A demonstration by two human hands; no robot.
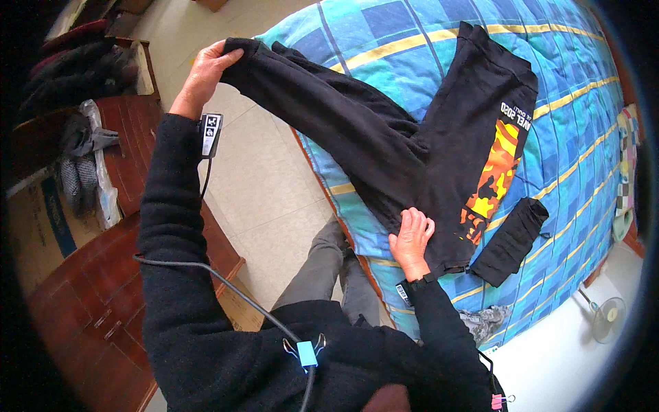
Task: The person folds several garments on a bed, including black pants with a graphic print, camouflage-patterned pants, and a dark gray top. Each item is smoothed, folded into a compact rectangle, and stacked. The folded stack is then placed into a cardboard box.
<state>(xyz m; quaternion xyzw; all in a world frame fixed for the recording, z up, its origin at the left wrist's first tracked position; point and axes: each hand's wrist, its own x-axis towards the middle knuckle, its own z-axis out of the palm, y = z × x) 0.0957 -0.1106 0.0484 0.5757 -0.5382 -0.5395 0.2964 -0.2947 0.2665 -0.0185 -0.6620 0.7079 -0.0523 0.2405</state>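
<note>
A black long-sleeved top with an orange and yellow camouflage print and white lettering lies doubled over on the bed. Its sleeves stretch toward the upper left, one partly under the other. My left hand is closed on the end of the upper sleeve, holding it out past the bed's edge. Lower down, my right hand rests on the near part of the top with its fingers lying on the cloth. Just right of it is a folded black piece of cloth, close against the top.
A blue checked bedcover with yellow stripes spreads under the clothes. Grey crumpled cloth lies at the bed's near edge. Brown wooden furniture stands at left, with dark clothes behind it. A small fan is at right.
</note>
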